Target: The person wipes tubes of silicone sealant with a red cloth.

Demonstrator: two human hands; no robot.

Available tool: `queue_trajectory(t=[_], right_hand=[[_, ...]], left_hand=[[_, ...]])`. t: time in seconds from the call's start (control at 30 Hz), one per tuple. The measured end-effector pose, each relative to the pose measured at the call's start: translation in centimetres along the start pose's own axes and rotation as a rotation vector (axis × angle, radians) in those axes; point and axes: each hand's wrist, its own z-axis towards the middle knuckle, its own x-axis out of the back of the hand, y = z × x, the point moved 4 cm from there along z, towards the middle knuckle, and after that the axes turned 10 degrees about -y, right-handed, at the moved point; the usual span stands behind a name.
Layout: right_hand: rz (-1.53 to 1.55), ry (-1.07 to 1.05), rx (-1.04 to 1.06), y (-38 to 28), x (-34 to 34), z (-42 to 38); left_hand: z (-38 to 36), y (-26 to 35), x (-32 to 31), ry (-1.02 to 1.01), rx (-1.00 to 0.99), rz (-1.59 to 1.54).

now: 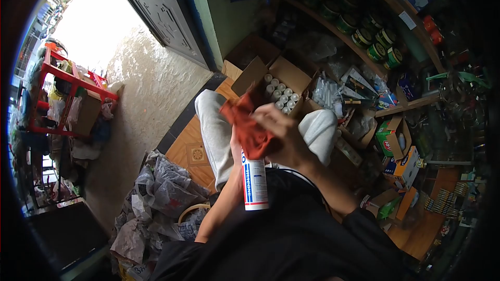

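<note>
A white silicone sealant tube (255, 187) with blue and red print rests against my lap, its lower end toward me. My left hand (237, 152) is closed around the tube's upper part, mostly hidden behind the tube and a rust-red cloth (251, 132). The cloth drapes over the tube's far end and covers it. My right hand (281, 127), smeared by motion, grips the cloth from the right side. Just beyond my knees stands an open cardboard box (289, 70) holding several upright pale tubes (281, 92).
Crumpled plastic bags (161, 187) lie on the floor at my left. Shelves with green tins (377, 52) and small cartons (401, 169) line the right. A red rack (49, 93) stands near the open doorway, beside a grey metal door (166, 15).
</note>
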Motion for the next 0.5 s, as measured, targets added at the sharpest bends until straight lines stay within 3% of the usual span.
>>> queue_trajectory(t=[0.07, 0.13, 0.2, 0.3, 0.43, 0.47, 0.5], right_hand=[[-0.032, -0.075, 0.076, -1.7, -2.0, -1.1], [0.086, -0.129, 0.105, -2.0, -2.2, -1.8], [0.298, -0.209, 0.146, -1.0, -2.0, -2.9], [0.554, -0.102, 0.044, -1.3, -1.9, -3.7], [0.727, 0.110, -0.269, 0.0, -1.6, -4.1], [0.387, 0.139, -0.269, -0.3, -1.1, -3.4], [0.293, 0.131, -0.242, -0.3, -1.5, -2.9]], left_hand=[[0.2, 0.0, 0.3, -0.006, -0.066, -0.024], [0.2, 0.9, 0.7, -0.006, -0.042, -0.569], [0.4, 2.0, 1.1, 0.154, -0.025, -0.897], [0.9, 3.0, 1.2, -0.034, -0.119, -0.685], [0.5, 3.9, 0.2, 0.003, -0.160, -0.689], [0.5, 4.0, -0.1, -0.034, -0.169, -0.611], [0.5, 4.2, -0.3, -0.074, -0.179, -0.530]])
